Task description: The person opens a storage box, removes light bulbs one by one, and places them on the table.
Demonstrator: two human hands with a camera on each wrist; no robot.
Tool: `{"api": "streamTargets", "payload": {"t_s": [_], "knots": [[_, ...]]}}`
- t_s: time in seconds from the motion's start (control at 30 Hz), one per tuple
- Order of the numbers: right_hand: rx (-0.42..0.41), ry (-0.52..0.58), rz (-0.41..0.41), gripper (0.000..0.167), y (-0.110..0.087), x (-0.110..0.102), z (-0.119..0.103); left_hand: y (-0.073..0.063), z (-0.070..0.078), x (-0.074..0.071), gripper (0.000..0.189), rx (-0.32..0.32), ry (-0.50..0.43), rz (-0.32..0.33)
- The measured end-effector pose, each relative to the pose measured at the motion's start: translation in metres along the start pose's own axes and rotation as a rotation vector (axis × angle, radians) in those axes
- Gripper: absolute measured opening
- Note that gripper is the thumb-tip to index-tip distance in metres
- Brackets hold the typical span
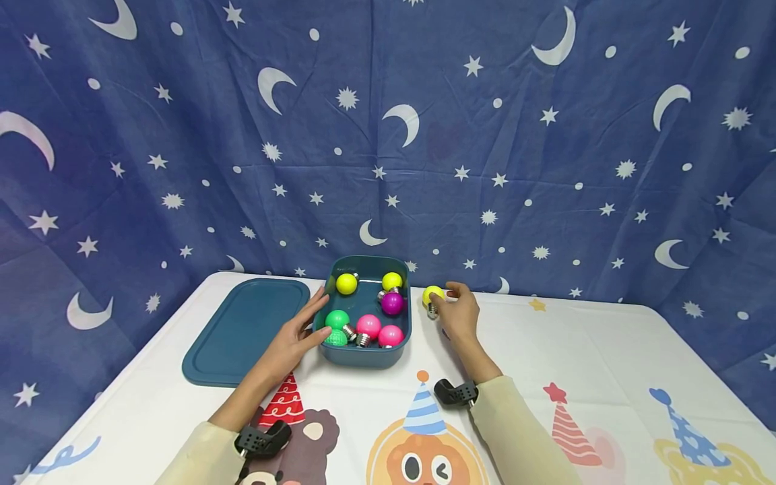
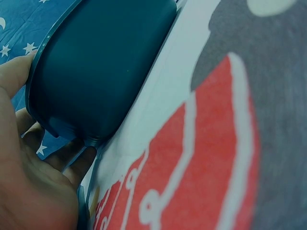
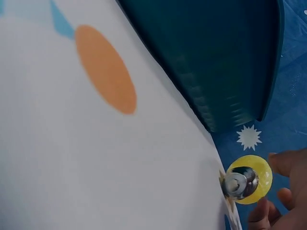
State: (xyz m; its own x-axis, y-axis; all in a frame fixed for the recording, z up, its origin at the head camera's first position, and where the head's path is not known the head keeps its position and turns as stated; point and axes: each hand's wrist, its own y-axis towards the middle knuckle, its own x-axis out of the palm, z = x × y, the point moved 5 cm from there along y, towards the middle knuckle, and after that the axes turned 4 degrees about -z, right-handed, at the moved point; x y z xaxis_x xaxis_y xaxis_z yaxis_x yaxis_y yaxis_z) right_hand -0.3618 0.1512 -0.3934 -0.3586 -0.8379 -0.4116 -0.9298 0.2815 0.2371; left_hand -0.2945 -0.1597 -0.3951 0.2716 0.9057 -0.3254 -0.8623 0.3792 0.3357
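Note:
A dark teal box (image 1: 364,357) stands on the table holding several small light bulbs: two yellow, a purple bulb (image 1: 392,303), two green and two pink. My left hand (image 1: 291,345) rests against its left side, fingers extended and thumb at the rim; the left wrist view shows the fingertips against the outer wall. Just right of the box, my right hand (image 1: 461,315) pinches a yellow light bulb (image 3: 261,179) between thumb and fingers. Its silver screw base points down toward the table in the head view.
To the left of the box lies a flat teal lid (image 1: 236,337). A white cloth with party-animal prints covers the table (image 1: 545,364). Behind its back edge hangs a blue curtain (image 1: 436,168) with moons and stars.

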Motion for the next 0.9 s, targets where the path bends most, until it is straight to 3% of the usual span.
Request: {"api": "streamTargets", "payload": {"t_s": [0.27,0.6,0.9], "knots": [[-0.010,0.040,-0.005,0.044,0.001,-0.008,-0.014,0.001,0.001,0.001,0.063,0.000,0.009,-0.003],[-0.129,0.106,-0.159,0.042,-0.010,0.002,-0.055,0.001,-0.001,0.000,0.063,-0.001,0.016,-0.002],[-0.158,0.094,-0.245,0.044,-0.021,0.016,-0.068,0.001,-0.002,-0.001,0.063,-0.006,0.010,-0.001]]}}
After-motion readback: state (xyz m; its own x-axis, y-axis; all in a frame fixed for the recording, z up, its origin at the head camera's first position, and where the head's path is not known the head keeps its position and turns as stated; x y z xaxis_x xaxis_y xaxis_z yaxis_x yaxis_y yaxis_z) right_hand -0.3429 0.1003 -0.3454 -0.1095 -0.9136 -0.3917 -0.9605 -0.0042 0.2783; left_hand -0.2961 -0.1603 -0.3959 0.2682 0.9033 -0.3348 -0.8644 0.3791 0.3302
